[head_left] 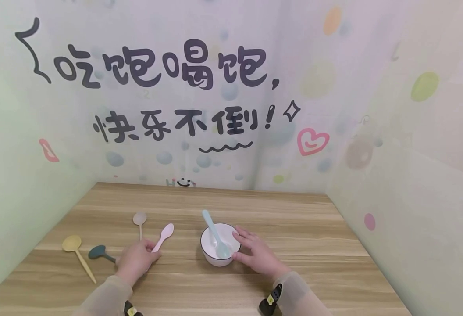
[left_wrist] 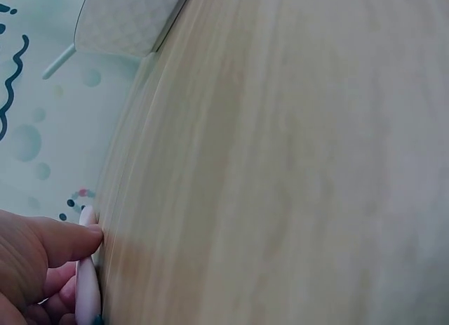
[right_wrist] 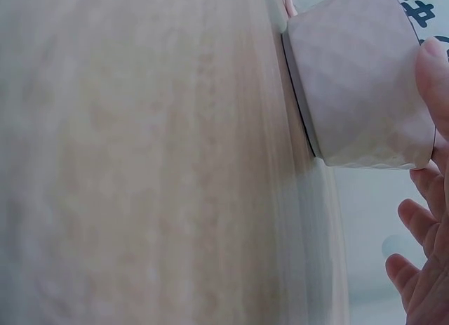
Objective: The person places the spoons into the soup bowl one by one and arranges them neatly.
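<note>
My left hand (head_left: 133, 261) pinches a pink spoon (head_left: 163, 237) between thumb and fingers, low over the wooden table. In the left wrist view the thumb lies along the spoon's handle (left_wrist: 87, 286). To the right, a white bowl (head_left: 217, 262) with a dark rim stands upright. A light blue spoon (head_left: 212, 228) leans inside it, its handle sticking out past the far rim. Beside the bowl, my right hand (head_left: 260, 255) rests its spread fingertips at the right rim. In the right wrist view the thumb (right_wrist: 433, 76) is right at the rim and the other fingers extend loosely.
Around my left hand lie a yellow spoon (head_left: 82, 259), a dark green spoon (head_left: 99, 252) and a beige spoon (head_left: 140, 219), the last two partly hidden by it. The wooden table (head_left: 314, 245) ends at printed walls (head_left: 231, 166) behind and on both sides.
</note>
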A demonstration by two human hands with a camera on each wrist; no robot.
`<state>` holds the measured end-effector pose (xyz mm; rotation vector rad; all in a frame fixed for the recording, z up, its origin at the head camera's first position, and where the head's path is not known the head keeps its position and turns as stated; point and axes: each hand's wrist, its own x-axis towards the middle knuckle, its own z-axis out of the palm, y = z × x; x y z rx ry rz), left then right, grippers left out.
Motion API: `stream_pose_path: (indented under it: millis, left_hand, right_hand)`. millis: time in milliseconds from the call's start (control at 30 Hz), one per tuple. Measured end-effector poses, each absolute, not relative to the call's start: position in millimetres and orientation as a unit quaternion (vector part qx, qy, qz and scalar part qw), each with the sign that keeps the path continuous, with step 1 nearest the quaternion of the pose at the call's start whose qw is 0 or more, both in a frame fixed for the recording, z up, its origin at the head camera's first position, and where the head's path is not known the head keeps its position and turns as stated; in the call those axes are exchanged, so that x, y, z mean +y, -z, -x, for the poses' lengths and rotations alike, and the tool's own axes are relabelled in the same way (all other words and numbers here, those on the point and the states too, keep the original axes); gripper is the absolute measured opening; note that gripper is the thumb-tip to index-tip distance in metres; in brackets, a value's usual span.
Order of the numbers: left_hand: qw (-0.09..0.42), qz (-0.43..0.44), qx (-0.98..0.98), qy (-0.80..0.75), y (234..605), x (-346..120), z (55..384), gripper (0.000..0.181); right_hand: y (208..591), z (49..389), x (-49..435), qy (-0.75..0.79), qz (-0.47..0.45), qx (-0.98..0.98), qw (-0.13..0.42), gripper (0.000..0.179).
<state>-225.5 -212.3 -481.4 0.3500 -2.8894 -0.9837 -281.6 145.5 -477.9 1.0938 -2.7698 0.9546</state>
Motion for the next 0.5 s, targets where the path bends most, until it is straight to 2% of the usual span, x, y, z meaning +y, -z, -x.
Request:
stream_pose_path:
  millis: [500]
  left_hand:
    - [0.043,-0.123,-0.933,0.336,484.4,-212.9,226.7,0.026]
  right_hand:
    - [478.4,281.5,144.8,-0.305,-0.349,-0.886,0.009,0.067]
